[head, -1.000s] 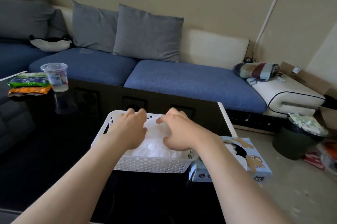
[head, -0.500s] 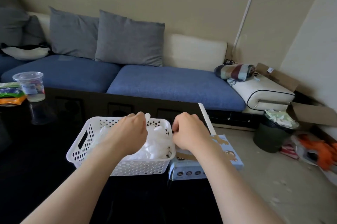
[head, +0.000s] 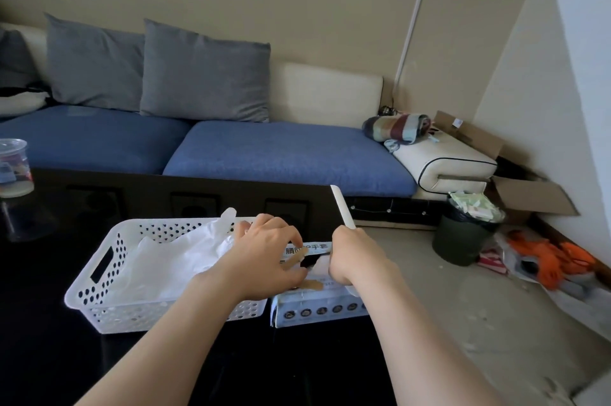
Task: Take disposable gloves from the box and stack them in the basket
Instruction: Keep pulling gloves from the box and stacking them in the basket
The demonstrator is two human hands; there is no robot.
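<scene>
A white perforated basket (head: 109, 250) sits on the black table and holds a loose pile of translucent white gloves (head: 172, 266). Right beside it lies the blue-and-white glove box (head: 317, 310), its top opening facing up. My left hand (head: 264, 256) reaches across the basket's right end, and its spread fingers rest on the box top by the opening. My right hand (head: 353, 256) is curled at the opening's right side, pinching a white glove (head: 322, 265) that pokes out of the box. Its fingertips are hidden.
A clear plastic cup (head: 13, 164) stands at the table's far left. The table's right edge (head: 342, 207) runs just behind the box. Beyond it are a blue sofa (head: 281, 154), a dark full bin (head: 466, 233) and litter on the floor (head: 549, 260).
Both hands have left the basket and moved right onto the glove box. The right hand now pinches a glove at the opening. The view has swung right.
</scene>
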